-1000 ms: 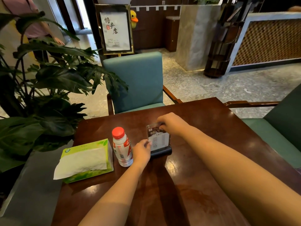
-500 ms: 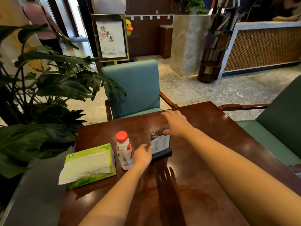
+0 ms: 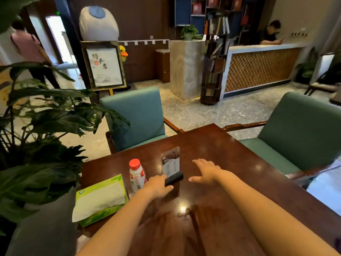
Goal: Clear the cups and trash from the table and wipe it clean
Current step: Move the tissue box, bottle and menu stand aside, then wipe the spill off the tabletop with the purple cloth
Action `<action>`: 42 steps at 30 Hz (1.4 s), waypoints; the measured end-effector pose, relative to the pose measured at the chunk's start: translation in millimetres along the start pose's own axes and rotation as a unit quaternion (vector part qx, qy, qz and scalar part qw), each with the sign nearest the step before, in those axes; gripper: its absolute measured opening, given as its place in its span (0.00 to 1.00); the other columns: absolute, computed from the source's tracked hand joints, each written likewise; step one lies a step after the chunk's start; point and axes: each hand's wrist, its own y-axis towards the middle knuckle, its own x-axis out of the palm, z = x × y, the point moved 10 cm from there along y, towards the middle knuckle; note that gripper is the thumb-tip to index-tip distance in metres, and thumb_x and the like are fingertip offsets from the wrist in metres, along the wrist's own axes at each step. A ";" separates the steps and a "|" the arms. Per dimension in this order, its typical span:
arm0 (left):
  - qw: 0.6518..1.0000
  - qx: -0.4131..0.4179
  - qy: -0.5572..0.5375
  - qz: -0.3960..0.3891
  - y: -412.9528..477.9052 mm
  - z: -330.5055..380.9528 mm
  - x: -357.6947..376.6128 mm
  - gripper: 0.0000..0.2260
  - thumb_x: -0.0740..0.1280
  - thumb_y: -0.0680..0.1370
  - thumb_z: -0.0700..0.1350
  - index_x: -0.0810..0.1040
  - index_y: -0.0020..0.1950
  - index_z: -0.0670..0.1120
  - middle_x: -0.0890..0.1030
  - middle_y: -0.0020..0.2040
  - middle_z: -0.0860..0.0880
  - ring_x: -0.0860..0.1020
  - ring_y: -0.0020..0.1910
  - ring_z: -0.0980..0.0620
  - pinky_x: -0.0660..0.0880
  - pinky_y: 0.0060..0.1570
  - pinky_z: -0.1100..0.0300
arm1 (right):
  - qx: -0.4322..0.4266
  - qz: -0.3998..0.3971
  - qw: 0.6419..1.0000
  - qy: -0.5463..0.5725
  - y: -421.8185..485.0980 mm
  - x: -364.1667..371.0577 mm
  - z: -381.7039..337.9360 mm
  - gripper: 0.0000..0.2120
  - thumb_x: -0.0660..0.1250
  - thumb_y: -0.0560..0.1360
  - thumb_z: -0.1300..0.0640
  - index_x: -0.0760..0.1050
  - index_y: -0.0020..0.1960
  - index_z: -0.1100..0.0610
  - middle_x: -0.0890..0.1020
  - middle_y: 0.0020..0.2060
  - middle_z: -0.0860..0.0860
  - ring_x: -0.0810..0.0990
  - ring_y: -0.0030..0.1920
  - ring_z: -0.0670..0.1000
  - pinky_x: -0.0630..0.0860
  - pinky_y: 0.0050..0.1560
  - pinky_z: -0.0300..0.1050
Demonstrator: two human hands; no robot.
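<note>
**Hands at the menu stand, counter nearly bare**

The dark wooden counter (image 3: 212,145) carried only three things at its left side: a green tissue box (image 3: 100,197) at the edge, a small white bottle (image 3: 137,174) with a red cap just beside it, and a clear menu stand (image 3: 171,164) on a black base beside the bottle. No cups or loose trash were visible on it, and no cloth could be seen in either hand.

The left hand (image 3: 159,185) rested on the counter with its fingers touching the near end of the stand's black base; whether they were gripping it or only pressed against it could not be told. The right hand (image 3: 205,172) hovered just to the right of the stand, palm down, fingers spread apart and holding nothing.

The step in hand looked like setting the stand in its place. The stand is tall on a narrow base, so it would be best nudged from the base, low down, not from the clear panel, which could tip it toward the bottle. The bottle, if it counts as trash, would be best taken around its body with the left hand. A glossy, possibly damp streak lay on the near counter, which may want a drying pass.
</note>
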 end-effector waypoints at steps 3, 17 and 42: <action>0.998 0.024 0.061 -0.004 -16.1 12.1 8.4 0.27 0.60 0.76 0.58 0.63 0.72 0.47 0.71 0.68 0.42 0.69 0.66 0.41 0.69 0.65 0.49 | 0.000 0.001 1.000 0.008 -33.0 9.0 12.1 0.39 0.62 0.73 0.37 0.47 0.76 0.50 0.52 0.77 0.52 0.54 0.76 0.57 0.56 0.73 0.60; 0.975 0.164 0.130 -0.067 -75.8 160.3 108.6 0.30 0.60 0.75 0.60 0.58 0.73 0.49 0.67 0.71 0.45 0.64 0.70 0.41 0.64 0.67 0.41 | 0.044 0.014 0.998 0.042 -184.1 66.5 138.5 0.38 0.64 0.73 0.40 0.51 0.76 0.51 0.55 0.77 0.52 0.54 0.76 0.56 0.58 0.73 0.61; 0.938 0.258 0.172 -0.154 -60.7 458.1 341.9 0.31 0.58 0.77 0.58 0.50 0.76 0.51 0.49 0.78 0.46 0.47 0.76 0.44 0.49 0.74 0.45 | 0.159 -0.015 0.981 0.109 -294.2 188.3 457.6 0.34 0.61 0.76 0.44 0.53 0.76 0.57 0.55 0.76 0.57 0.55 0.75 0.58 0.57 0.74 0.53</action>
